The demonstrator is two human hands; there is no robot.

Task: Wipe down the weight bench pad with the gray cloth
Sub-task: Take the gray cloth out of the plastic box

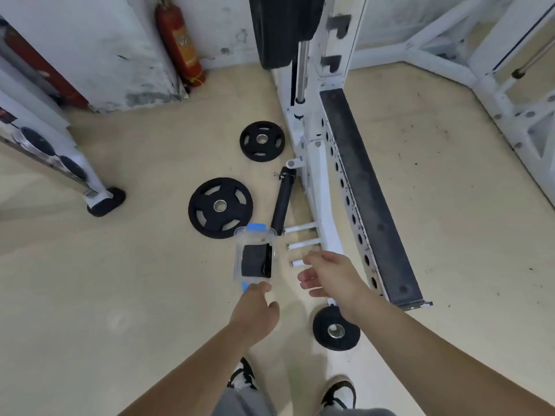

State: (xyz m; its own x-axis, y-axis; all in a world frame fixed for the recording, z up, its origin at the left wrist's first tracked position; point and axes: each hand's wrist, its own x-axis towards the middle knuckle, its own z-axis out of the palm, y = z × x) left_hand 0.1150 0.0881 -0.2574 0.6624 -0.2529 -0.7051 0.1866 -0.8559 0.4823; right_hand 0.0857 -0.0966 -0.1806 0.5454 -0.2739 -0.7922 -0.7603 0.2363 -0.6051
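While the left hand (255,307) steadies a clear container (255,256) by its near edge, the right hand (327,276), open and empty at three o'clock, reaches toward the dark cloth (253,262) inside.

I look down at a beige floor (120,295). My left hand (255,307) touches the near end of a clear plastic box (255,256) with blue clips; something dark lies inside, though I cannot tell what. My right hand (327,274) hangs open just beside the box. Three black weight plates (220,207) lie on the floor by a white rack (318,175). A red fire extinguisher (180,40) leans in the far corner.
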